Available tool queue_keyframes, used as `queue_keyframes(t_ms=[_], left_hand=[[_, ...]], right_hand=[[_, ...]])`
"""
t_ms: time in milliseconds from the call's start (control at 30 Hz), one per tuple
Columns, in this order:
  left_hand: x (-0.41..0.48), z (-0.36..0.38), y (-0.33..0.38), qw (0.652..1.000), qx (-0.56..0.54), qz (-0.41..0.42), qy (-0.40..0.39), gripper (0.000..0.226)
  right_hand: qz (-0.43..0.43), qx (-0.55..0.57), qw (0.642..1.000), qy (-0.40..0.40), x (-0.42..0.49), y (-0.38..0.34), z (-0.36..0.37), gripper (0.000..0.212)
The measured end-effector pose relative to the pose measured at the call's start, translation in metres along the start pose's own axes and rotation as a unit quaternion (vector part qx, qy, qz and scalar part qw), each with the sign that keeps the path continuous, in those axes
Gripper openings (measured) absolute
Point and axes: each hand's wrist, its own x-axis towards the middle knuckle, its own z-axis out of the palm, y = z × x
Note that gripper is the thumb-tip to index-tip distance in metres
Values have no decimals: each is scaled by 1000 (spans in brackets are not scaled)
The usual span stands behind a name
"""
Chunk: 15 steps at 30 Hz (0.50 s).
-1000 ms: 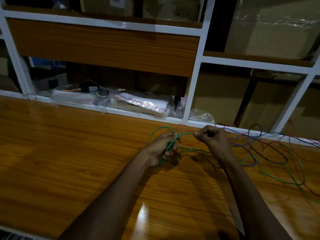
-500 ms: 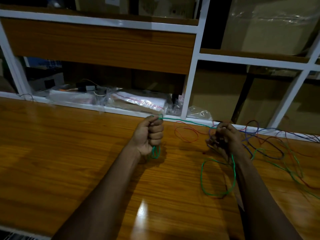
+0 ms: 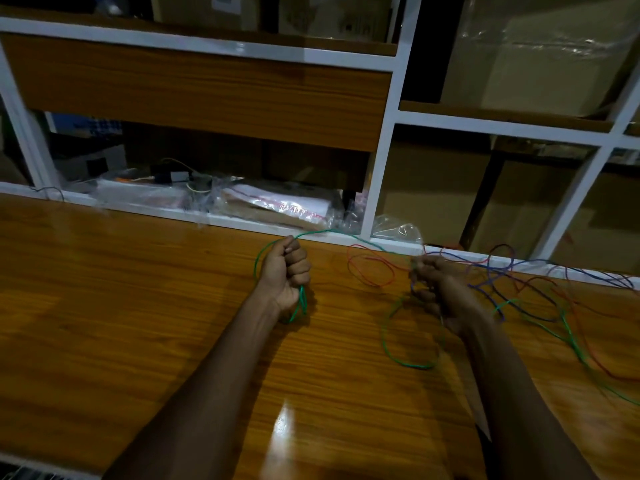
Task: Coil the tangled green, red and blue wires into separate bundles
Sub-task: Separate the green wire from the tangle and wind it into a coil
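Fingers [image 3: 298,268] of the left hand [image 3: 282,273] grip a fistful of green wire [image 3: 414,366] loops above the worktop [image 3: 121,306]. One green strand spans to the right hand [image 3: 441,294], whose curled, blurred fingers pinch it. Red wire [image 3: 372,285] loops between the hands near the rear edge. Blue wire [image 3: 504,245] lies tangled with red and green toward the right edge.

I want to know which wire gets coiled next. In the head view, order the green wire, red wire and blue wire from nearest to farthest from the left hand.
1. The green wire: gripped in the left hand, loops hanging below the fist.
2. The red wire: loop on the table, right of that hand.
3. The blue wire: tangle farther right, beyond the right hand.
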Motion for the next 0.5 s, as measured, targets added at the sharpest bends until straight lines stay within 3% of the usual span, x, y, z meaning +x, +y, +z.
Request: queue_keyframes(t_ms=[33, 133, 267, 367, 433, 500], left_hand=[[1, 1, -1, 1000, -2, 1, -6, 53], [-4, 7, -3, 1000, 12, -6, -5, 45], [-5, 13, -12, 1000, 19, 5, -10, 37], [-7, 20, -18, 1000, 5, 25, -2, 37], [-9, 25, -21, 999, -5, 34, -17, 40], [-8, 25, -18, 999, -6, 34, -39, 46]], right_hand=[[-7, -93, 996, 15, 2, 3, 3, 7], [-19, -385, 914, 124, -4, 3, 11, 6], [-61, -434, 891, 119, -15, 2, 28, 10], [-109, -540, 833, 46, -22, -6, 43, 14], [-136, -524, 839, -55, -26, -18, 52, 9], [-182, -465, 852, -155, -29, -29, 57, 19]])
